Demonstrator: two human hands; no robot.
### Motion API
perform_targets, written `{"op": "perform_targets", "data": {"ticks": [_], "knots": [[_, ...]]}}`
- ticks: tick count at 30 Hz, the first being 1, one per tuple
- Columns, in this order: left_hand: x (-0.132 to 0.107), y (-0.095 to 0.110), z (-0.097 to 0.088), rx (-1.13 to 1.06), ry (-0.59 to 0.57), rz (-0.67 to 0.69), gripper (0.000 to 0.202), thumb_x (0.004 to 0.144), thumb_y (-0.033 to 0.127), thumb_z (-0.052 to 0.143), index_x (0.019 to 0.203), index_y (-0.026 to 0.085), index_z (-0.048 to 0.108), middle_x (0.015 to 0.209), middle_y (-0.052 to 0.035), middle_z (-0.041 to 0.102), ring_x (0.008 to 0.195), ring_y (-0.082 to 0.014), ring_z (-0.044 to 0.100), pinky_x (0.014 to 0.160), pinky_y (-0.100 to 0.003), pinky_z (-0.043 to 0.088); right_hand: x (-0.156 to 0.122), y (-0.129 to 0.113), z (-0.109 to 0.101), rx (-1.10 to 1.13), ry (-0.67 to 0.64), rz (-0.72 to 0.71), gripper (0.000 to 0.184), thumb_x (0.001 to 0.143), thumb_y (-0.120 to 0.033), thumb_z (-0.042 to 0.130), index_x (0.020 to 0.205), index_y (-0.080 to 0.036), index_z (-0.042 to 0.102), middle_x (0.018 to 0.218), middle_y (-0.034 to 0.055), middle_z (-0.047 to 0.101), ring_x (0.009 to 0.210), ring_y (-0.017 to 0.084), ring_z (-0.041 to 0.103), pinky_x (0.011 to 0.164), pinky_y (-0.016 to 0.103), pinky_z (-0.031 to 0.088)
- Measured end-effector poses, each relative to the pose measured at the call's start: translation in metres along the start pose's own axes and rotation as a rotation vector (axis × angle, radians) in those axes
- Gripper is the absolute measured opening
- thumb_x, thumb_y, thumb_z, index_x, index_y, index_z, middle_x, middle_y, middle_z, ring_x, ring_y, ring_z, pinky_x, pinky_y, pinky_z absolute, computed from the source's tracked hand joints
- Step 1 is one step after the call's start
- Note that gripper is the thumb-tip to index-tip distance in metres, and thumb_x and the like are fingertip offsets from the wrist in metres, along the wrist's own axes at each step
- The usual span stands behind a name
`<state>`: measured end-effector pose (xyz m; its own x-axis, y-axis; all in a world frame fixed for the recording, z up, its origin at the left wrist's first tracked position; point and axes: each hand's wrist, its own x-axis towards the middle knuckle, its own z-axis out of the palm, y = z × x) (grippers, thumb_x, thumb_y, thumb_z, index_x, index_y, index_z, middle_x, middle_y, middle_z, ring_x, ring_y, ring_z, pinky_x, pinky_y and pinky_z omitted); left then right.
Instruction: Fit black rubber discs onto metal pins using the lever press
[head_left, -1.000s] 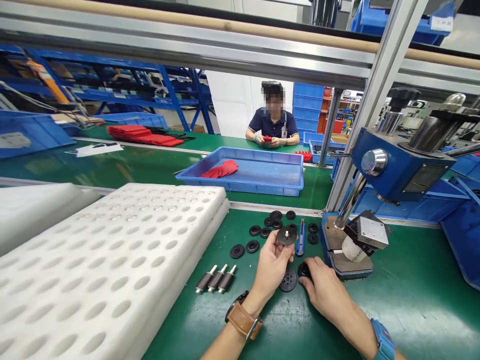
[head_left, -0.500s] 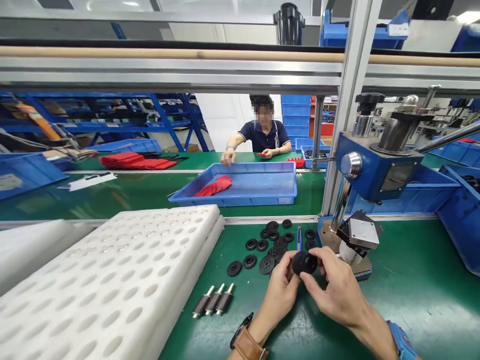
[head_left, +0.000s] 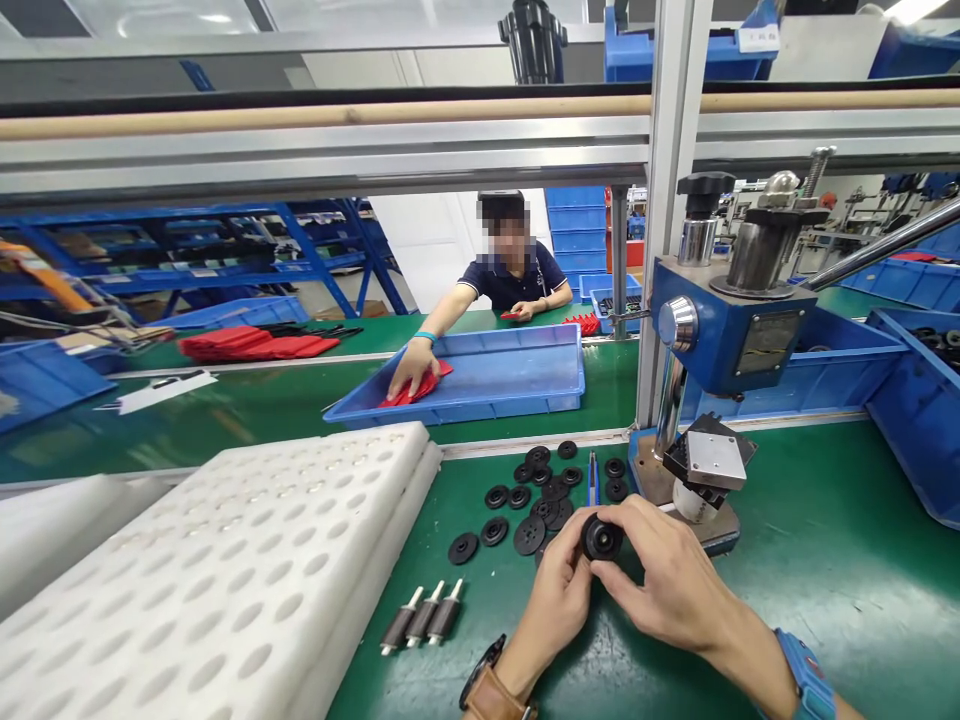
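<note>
In the head view, just right of centre in the lower half, the left hand (head_left: 561, 588) and right hand (head_left: 664, 565) pinch a round black part (head_left: 602, 540) between their fingers above the green counter (head_left: 832, 570). Black discs (head_left: 529, 535) lie up and to the left, three dark rollers (head_left: 422, 615) lower left. At upper centre, a co-worker's hand (head_left: 412, 368) touches red pieces (head_left: 429, 384) in a blue tray (head_left: 517, 365).
</note>
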<state>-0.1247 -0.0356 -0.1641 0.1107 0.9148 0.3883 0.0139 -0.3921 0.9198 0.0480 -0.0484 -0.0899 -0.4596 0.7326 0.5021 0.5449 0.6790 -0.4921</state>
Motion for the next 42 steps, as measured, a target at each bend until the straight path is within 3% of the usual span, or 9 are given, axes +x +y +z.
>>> {"op": "perform_targets", "data": {"ticks": [6, 15, 26, 30, 35, 42], "knots": [[0.003, 0.009, -0.001, 0.044, -0.011, 0.014, 0.032, 0.095, 0.029, 0.056, 0.122, 0.02, 0.069, 0.121, -0.0128, 0.07, 0.114, -0.0284, 0.065, 0.103, -0.045, 0.05, 0.0, 0.001, -0.002, 0.019, 0.009, -0.026, 0.031, 0.093, -0.019, 0.06, 0.124, -0.022, 0.053, 0.103, 0.0063, 0.061, 0.091, 0.022, 0.061, 0.077, 0.033, 0.052], [0.009, 0.023, -0.004, 0.153, -0.052, 0.126, 0.029, 0.099, 0.024, 0.05, 0.117, 0.021, 0.072, 0.111, -0.0109, 0.07, 0.1, -0.0253, 0.064, 0.087, -0.036, 0.052, -0.001, 0.006, 0.001, 0.068, 0.029, -0.037, 0.029, 0.096, -0.019, 0.062, 0.123, -0.021, 0.053, 0.095, 0.005, 0.061, 0.087, 0.021, 0.061, 0.075, 0.032, 0.051], [0.007, 0.022, -0.012, 0.171, -0.145, 0.107, 0.028, 0.098, 0.022, 0.049, 0.117, 0.02, 0.069, 0.115, -0.0106, 0.067, 0.109, -0.0265, 0.061, 0.096, -0.038, 0.049, -0.003, 0.001, 0.001, 0.031, -0.007, -0.057, 0.028, 0.096, -0.019, 0.059, 0.124, -0.02, 0.054, 0.099, 0.0062, 0.063, 0.088, 0.022, 0.058, 0.073, 0.033, 0.048], [0.006, 0.018, -0.015, 0.187, -0.132, 0.07, 0.025, 0.1, 0.024, 0.047, 0.122, 0.022, 0.06, 0.109, -0.0089, 0.066, 0.101, -0.0238, 0.063, 0.09, -0.036, 0.051, 0.0, 0.003, -0.005, 0.167, -0.022, 0.033, 0.025, 0.094, -0.019, 0.061, 0.118, -0.02, 0.057, 0.095, 0.0035, 0.062, 0.084, 0.018, 0.057, 0.074, 0.03, 0.046], [0.004, 0.018, -0.017, 0.341, -0.112, 0.09, 0.017, 0.099, 0.024, 0.047, 0.115, 0.021, 0.053, 0.1, -0.0064, 0.064, 0.088, -0.0213, 0.063, 0.08, -0.034, 0.051, 0.005, 0.013, -0.01, 0.43, -0.135, 0.308, 0.021, 0.092, -0.028, 0.066, 0.11, -0.021, 0.059, 0.073, -0.0049, 0.053, 0.064, 0.011, 0.046, 0.058, 0.024, 0.036], [0.004, 0.031, -0.017, 0.531, -0.166, 0.215, 0.014, 0.099, 0.019, 0.043, 0.111, 0.021, 0.051, 0.098, -0.0073, 0.065, 0.087, -0.0219, 0.064, 0.077, -0.033, 0.049, 0.002, 0.035, 0.006, 0.771, -0.183, 0.393, 0.042, 0.084, -0.052, 0.075, 0.102, -0.021, 0.054, 0.079, -0.0035, 0.053, 0.067, 0.011, 0.045, 0.06, 0.023, 0.038]]}}
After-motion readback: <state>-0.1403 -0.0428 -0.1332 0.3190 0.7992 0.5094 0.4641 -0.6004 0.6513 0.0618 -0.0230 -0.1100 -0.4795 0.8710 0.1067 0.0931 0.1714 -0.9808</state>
